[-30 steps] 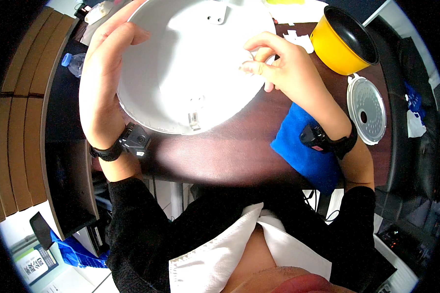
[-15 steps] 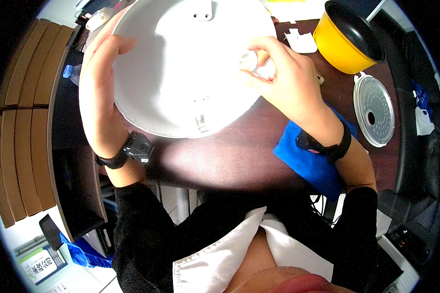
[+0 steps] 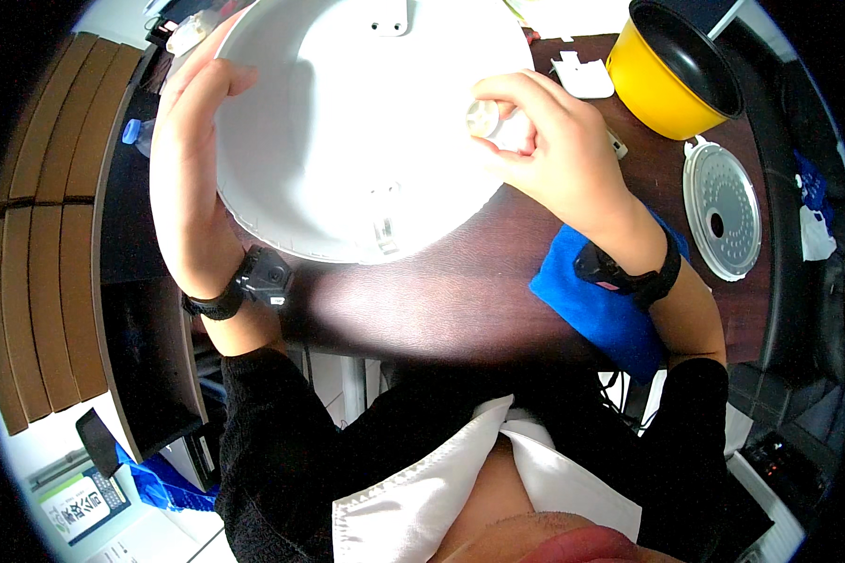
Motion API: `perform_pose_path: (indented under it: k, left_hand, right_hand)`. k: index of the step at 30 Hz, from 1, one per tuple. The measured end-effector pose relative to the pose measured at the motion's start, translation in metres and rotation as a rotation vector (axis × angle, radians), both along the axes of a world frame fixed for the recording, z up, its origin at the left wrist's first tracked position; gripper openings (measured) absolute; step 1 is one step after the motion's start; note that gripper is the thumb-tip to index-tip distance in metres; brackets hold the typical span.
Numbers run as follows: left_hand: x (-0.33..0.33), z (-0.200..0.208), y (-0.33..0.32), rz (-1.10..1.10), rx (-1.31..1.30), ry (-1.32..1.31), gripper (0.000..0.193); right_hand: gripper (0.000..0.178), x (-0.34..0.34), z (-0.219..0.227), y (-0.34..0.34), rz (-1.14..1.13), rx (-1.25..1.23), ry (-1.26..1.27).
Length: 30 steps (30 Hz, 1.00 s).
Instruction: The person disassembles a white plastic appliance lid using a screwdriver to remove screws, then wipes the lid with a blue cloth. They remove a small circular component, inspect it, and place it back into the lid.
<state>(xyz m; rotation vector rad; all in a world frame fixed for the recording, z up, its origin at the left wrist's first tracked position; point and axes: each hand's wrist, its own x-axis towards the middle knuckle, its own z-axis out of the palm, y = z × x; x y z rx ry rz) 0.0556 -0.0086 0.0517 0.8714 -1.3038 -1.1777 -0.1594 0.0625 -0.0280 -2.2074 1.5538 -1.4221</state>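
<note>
The left hand (image 3: 188,136) grasps the white shell (image 3: 366,141) by its left rim, thumb hooked over the edge onto the inside. The shell is above the far part of the table (image 3: 413,305), its hollow facing up toward the head; a bracket (image 3: 387,21) with 2 dark holes shows at its far side. The right hand (image 3: 568,145) pinches a small round white part (image 3: 482,119) between thumb and forefinger, over the shell's right side; whether the part touches the shell, I cannot tell. A blue cloth (image 3: 591,291) lies by the right wrist, and farther right are a yellow pot (image 3: 662,89) and a holed disc (image 3: 723,206).
</note>
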Motion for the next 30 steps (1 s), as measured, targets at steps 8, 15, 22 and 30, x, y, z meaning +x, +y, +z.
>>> perform_pose_path:
  k: [8, 15, 22, 30]
  left_hand:
    - [-0.002, 0.004, 0.006, 0.035, -0.117, -0.102, 0.042]
    - [-0.007, 0.006, 0.008, 0.057, -0.045, -0.049, 0.045]
    - [-0.007, 0.008, 0.003, 0.006, 0.006, -0.086, 0.047]
    - [-0.013, 0.000, 0.008, 0.056, -0.112, -0.087, 0.049]
  right_hand:
    - [0.034, -0.002, -0.003, -0.002, -0.002, 0.060, -0.200]
    - [0.034, -0.002, -0.007, -0.004, 0.010, 0.055, -0.255]
    - [0.034, -0.001, -0.010, -0.006, -0.012, 0.040, -0.179]
    - [0.032, -0.003, -0.006, -0.005, -0.096, 0.020, -0.011]
